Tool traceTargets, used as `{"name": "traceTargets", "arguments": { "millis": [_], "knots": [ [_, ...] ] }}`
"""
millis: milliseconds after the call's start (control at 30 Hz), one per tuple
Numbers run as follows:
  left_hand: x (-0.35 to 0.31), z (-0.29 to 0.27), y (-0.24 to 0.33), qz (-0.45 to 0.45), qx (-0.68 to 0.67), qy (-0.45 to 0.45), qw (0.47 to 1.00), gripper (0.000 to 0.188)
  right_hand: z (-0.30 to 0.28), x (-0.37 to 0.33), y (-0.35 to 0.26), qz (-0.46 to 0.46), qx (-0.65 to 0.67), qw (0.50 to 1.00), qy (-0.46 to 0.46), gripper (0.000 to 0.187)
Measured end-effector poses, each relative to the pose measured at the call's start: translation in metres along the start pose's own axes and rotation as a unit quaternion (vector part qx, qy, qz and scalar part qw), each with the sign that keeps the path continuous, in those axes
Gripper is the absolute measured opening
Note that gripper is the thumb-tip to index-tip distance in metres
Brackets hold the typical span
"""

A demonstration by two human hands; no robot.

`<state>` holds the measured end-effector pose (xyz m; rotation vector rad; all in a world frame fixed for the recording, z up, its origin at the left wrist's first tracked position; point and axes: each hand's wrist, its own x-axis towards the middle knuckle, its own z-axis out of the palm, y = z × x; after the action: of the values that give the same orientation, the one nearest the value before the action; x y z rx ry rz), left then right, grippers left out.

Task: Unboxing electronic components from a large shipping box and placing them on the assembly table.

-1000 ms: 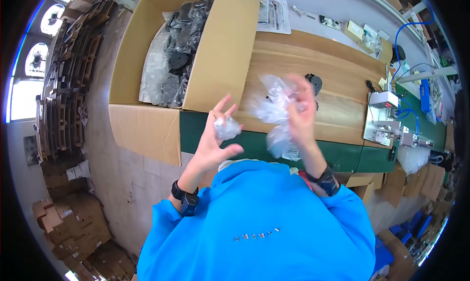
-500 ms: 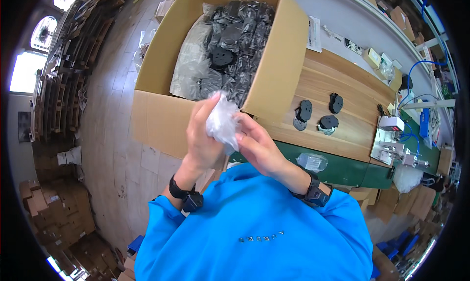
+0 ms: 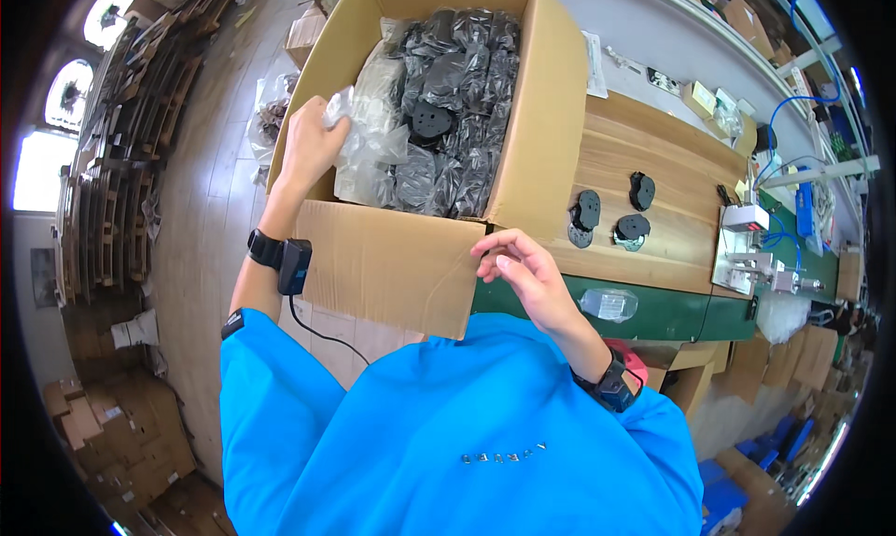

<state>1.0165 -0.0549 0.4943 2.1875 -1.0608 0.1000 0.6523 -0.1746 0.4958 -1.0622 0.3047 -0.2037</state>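
Observation:
My left hand is over the left side of a large open cardboard box, fingers closed on a crumpled clear plastic bag. Below that hand, more clear plastic bags lie along the box's left side. Beside them are several dark parts wrapped in plastic, with one bare black part on top. My right hand hovers by the near flap's right corner, its fingers loosely bent and apart, with nothing seen in them.
Three black parts, one of them a black disc piece, rest on the wooden board at right. A metal fixture stands at the board's right end. Clear plastic packaging lies on the green bench edge. Wooden pallets are stacked far left.
My hands have parted. The left one carried the crumpled plastic bag up and left over the box, while the right one let go and moved right and slightly down.

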Motion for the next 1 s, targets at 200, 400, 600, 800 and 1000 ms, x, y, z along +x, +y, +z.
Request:
{"name": "traceTargets", "arguments": {
  "millis": [200, 400, 600, 800, 1000],
  "knots": [
    [0.025, 0.03, -0.046, -0.066, -0.057, -0.134, 0.987, 0.037, -0.015, -0.018, 0.008, 0.022, 0.015, 0.998, 0.054, 0.021],
    [0.031, 0.048, -0.054, -0.116, -0.096, -0.23, 0.962, 0.054, -0.023, -0.023, 0.014, 0.033, 0.023, 0.996, 0.084, 0.02],
    [0.023, 0.058, -0.055, 0.01, 0.146, -0.427, 0.893, 0.098, -0.027, -0.02, 0.014, 0.042, 0.012, 0.996, 0.082, 0.02],
    [0.025, 0.08, -0.091, 0.054, 0.265, -0.516, 0.813, 0.067, -0.02, -0.017, 0.013, 0.039, 0.004, 0.997, 0.06, 0.021],
    [0.059, 0.031, -0.028, -0.033, 0.047, -0.355, 0.933, 0.021, -0.033, -0.024, 0.011, 0.007, -0.001, 0.996, 0.09, 0.02]
  ]
}}
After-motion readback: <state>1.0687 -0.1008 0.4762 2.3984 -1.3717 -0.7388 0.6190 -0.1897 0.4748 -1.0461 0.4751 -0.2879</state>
